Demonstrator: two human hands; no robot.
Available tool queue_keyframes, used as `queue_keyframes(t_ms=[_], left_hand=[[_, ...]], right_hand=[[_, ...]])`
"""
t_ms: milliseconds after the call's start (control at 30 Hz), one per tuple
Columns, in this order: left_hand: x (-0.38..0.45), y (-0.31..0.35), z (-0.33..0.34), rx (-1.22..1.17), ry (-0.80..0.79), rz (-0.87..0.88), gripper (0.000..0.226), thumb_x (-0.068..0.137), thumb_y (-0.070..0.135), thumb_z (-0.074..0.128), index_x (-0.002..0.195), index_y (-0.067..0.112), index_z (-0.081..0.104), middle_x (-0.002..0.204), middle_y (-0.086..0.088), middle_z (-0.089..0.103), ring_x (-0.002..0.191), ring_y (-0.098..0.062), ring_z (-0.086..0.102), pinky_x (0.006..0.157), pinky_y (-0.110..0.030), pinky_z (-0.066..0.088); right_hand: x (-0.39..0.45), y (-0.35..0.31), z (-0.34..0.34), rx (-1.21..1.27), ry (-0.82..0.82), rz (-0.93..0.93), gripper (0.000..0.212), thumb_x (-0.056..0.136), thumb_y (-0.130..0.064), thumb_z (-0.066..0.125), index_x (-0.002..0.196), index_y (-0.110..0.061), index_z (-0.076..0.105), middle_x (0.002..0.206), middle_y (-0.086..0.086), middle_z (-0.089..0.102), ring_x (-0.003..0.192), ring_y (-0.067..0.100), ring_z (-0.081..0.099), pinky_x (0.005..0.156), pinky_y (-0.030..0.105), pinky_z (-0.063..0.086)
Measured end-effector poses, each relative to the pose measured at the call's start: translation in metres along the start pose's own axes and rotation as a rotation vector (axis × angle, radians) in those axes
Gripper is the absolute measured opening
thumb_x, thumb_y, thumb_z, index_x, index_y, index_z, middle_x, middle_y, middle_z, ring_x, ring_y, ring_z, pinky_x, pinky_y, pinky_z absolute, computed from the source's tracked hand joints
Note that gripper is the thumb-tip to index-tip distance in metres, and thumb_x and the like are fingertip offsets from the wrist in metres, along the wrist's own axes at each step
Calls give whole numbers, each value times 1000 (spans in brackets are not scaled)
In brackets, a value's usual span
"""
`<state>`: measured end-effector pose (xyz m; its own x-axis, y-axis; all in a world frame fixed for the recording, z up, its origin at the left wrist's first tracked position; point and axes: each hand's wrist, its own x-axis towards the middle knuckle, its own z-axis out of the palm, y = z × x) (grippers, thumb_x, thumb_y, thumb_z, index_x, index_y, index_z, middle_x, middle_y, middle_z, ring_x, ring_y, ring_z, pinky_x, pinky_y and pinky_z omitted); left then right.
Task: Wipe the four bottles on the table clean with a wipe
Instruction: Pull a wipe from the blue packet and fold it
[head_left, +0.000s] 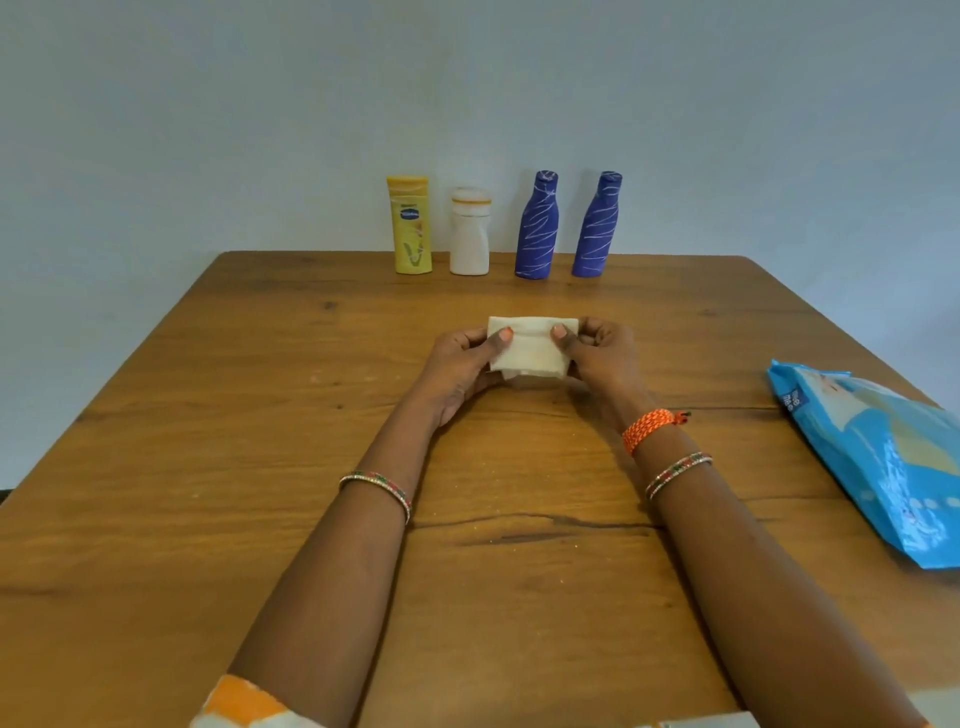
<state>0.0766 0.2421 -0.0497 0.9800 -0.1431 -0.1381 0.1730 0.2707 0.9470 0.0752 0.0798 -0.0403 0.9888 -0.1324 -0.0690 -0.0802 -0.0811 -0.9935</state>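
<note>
I pinched the folded wipe (531, 349) between my left hand (470, 358) and right hand (597, 353), judging it should be opened flat before touching the yellow lotion bottle (410, 224).

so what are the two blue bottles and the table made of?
Two blue bottles: matte blue covering, crisscrossed with thin white lines, possibly wrapped thread; the material beneath is hidden. Table: wood or wood veneer, satin brown, with visible grain, knots and dark cracks.

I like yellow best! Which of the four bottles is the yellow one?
The yellow bottle at the left end of the row. Beside it stands a white bottle, then two blue bottles.
</note>
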Motion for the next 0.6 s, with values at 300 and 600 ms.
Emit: queue_keyframes(t_ms=[300, 600], left_hand=[[10, -17, 7, 517, 251, 318, 10, 82, 16, 72, 85, 16, 63, 83, 0, 64, 75, -9, 58, 59, -15, 48], [0, -13, 14, 237, 52, 179, 18, 97, 24, 52, 97, 8, 61, 86, -10, 67, 73, -14, 67, 67, -29, 58]], right_hand=[[-9, 4, 2, -240, 280, -272, 14, 86, -19, 66, 99, -15, 62, 84, -10, 58, 78, 5, 59, 59, 11, 48], [-30, 3, 23, -222, -3, -301, 14, 93, -28, 56, 92, -17, 63, 80, -3, 65, 72, 4, 63, 59, 13, 51]])
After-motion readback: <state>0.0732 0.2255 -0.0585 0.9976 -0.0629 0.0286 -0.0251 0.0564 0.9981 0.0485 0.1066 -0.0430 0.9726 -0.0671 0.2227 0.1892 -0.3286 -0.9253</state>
